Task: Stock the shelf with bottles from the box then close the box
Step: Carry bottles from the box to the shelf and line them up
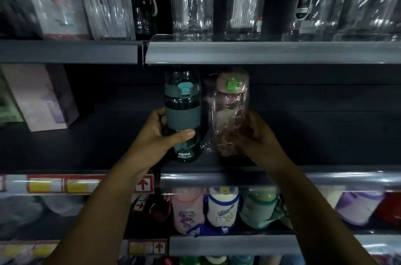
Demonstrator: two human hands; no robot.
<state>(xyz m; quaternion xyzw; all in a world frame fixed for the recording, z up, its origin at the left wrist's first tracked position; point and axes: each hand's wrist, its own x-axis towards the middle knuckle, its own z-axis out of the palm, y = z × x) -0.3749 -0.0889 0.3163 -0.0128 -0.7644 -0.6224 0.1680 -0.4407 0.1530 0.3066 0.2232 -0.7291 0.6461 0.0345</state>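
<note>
A dark green bottle (182, 110) with a teal lid catch and grey sleeve stands upright on the dark middle shelf (86, 147). My left hand (161, 134) grips its lower body, thumb across the front. Right beside it stands a pinkish bottle (230, 113) with a green lid button, wrapped in clear plastic. My right hand (256, 134) holds its lower right side. Both bottles sit near the shelf's front edge, almost touching. The box is out of sight.
A pale carton (43, 100) stands at the left of the middle shelf. Clear and black bottles (193, 0) fill the shelf above. Below the price rail (238, 179), children's bottles (223, 210) crowd the lower shelf. The middle shelf is bare right of my hands.
</note>
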